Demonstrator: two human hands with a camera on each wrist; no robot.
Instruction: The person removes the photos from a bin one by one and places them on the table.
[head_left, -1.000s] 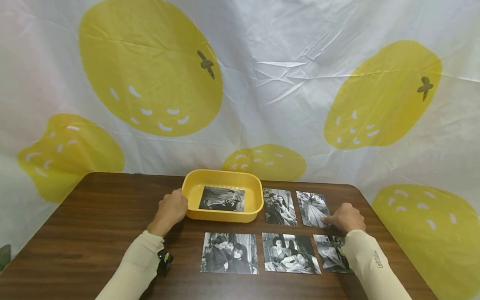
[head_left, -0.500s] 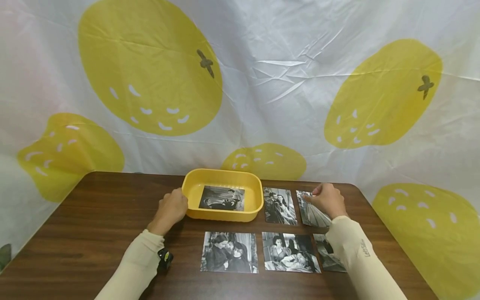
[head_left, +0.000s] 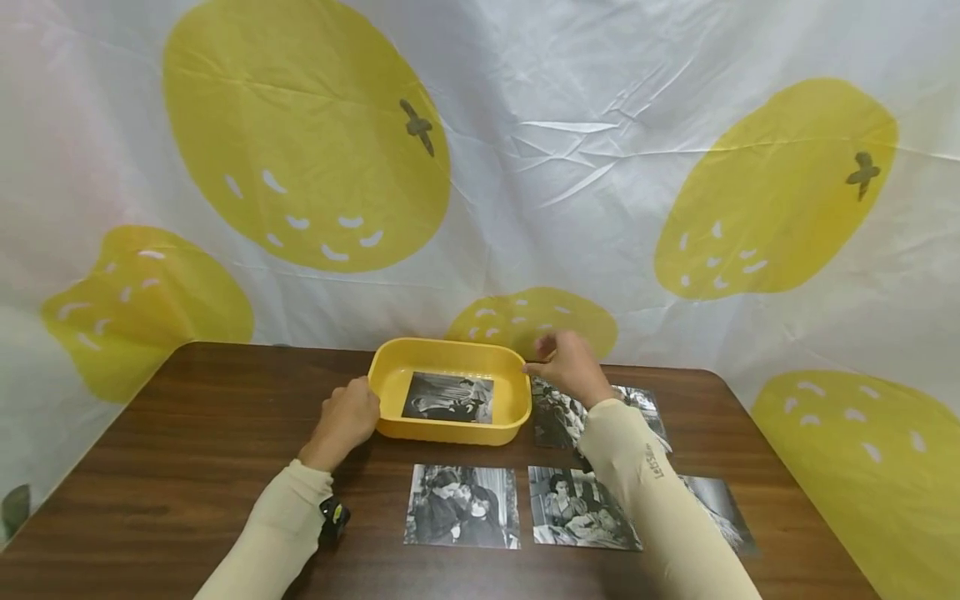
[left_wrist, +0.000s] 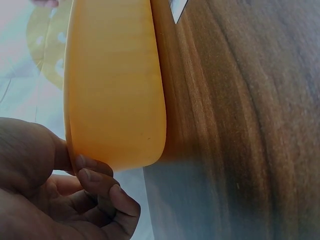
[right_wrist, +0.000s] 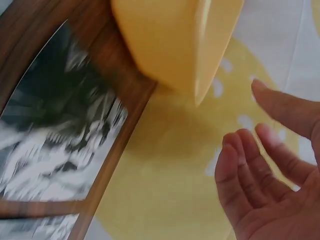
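White cloth (head_left: pixel 570 167) with big yellow fruit prints hangs behind the brown wooden table (head_left: pixel 187 433). On the table, near the far edge, stands a yellow tub (head_left: pixel 450 354), and one black-and-white photo (head_left: pixel 448 397) lies flat inside it. In front of the tub, two more photos lie side by side: a couple photo (head_left: pixel 461 506) on the left and a second photo (head_left: pixel 573 508) on the right, close but not touching. To the right of the tub, other photos (head_left: pixel 555 412) lie on the wood, partly covered by my right sleeve (head_left: pixel 637 475), so I cannot see them well. My left hand (head_left: pixel 347 417) grips the left end of the tub: in the left wrist view my thumb is at the rim and my fingers (left_wrist: pixel 100 185) curl under the wall. My right hand (head_left: pixel 572 367) hovers above the table just beside the right far corner of the tub, and it holds nothing; in the right wrist view its fingers (right_wrist: pixel 250 170) are loose and only a little bent. A small black device (head_left: pixel 332 517) sits at my left wrist.
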